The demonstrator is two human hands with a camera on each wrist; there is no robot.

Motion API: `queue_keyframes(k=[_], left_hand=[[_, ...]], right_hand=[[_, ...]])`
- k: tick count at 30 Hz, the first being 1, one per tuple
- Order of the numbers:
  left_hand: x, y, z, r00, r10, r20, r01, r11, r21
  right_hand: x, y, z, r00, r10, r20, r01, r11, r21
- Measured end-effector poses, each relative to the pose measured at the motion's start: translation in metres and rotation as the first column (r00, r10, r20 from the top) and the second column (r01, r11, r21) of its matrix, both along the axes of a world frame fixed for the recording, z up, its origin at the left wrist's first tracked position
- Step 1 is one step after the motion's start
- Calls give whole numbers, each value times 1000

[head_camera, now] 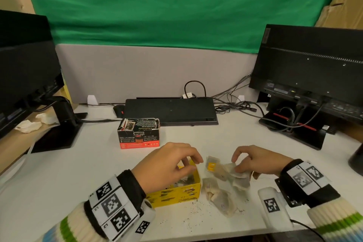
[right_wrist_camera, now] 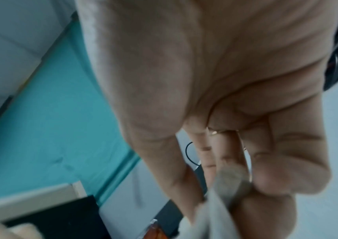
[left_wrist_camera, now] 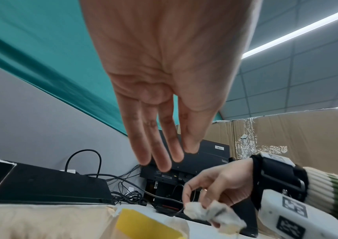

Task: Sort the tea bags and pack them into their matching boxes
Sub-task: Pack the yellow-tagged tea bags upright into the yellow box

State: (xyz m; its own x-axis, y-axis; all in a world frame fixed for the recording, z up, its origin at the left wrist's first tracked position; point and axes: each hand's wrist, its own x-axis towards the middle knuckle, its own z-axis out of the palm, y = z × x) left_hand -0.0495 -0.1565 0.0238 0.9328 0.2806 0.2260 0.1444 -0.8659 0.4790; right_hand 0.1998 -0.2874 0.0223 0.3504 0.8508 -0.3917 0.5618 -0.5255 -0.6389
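An open yellow tea box point(head_camera: 176, 194) stands near the table's front edge with tea bags inside. My left hand point(head_camera: 191, 163) hovers over its opening; in the left wrist view the left hand point(left_wrist_camera: 164, 153) has straight, relaxed fingers and holds nothing. Right of the box lies a loose pile of several pale tea bags point(head_camera: 220, 192), one with a yellow tag point(head_camera: 211, 165). My right hand point(head_camera: 238, 165) pinches a tea bag point(right_wrist_camera: 231, 182) at the pile's far right between thumb and fingers. A red and black tea box point(head_camera: 138, 133) stands open farther back on the left.
A black keyboard point(head_camera: 170, 111) and mouse point(head_camera: 118, 109) lie behind the boxes. Monitors stand at the left point(head_camera: 27, 72) and right point(head_camera: 306, 68), with tangled cables point(head_camera: 235, 106) between them. Crumpled tissues point(head_camera: 29, 125) sit far left. Tea crumbs point(head_camera: 196, 214) dot the front edge.
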Motion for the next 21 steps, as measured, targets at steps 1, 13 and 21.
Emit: queue_keyframes(k=[1, 13, 21], left_hand=[[1, -1, -1, 1000, 10, 29, -11, 1000, 4], [4, -17, 4, 972, 18, 236, -25, 999, 24], [5, -16, 0, 971, 26, 237, -19, 999, -32]], right_hand=[[-1, 0, 2, 998, -20, -58, 22, 999, 32], [-35, 17, -3, 721, 5, -693, 139, 979, 152], [-53, 21, -8, 554, 37, -832, 170, 973, 157]])
